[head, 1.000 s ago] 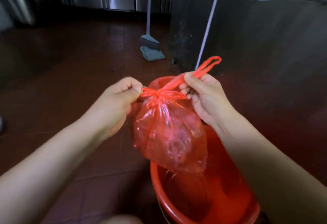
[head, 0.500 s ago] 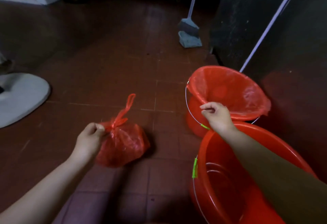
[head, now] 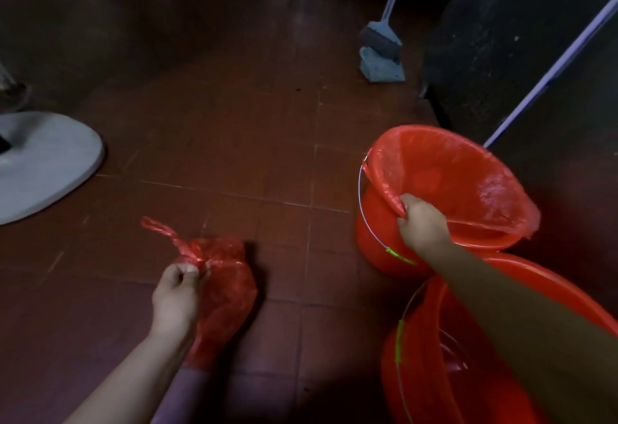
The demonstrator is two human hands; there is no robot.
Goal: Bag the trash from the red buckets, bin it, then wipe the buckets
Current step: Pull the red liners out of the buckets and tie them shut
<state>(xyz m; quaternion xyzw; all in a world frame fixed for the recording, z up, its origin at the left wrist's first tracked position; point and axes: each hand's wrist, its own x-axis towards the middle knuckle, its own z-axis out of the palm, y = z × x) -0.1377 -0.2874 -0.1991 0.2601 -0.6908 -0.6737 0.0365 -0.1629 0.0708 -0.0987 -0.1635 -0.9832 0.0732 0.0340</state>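
A tied red trash bag [head: 224,286] lies on the brown tiled floor at lower centre-left, and my left hand [head: 177,296] pinches its knot. Two red buckets stand at the right. The farther bucket [head: 374,236] is lined with a red plastic bag [head: 468,182], and my right hand [head: 423,226] grips that liner at the bucket's near rim. The nearer, larger red bucket [head: 424,356] sits at the lower right with no liner, partly hidden by my right forearm. Both buckets have wire handles with green grips.
A grey round fan base [head: 46,162] rests on the floor at the left. A broom with a dustpan [head: 381,55] leans at the upper right, beside a dark wall [head: 501,39]. A pale pole [head: 551,75] slants against that wall behind the buckets.
One second ago both hands held the tied bag above the near bucket. Now the bag lies on the floor under my left hand, and my right hand has closed on the far bucket's liner.
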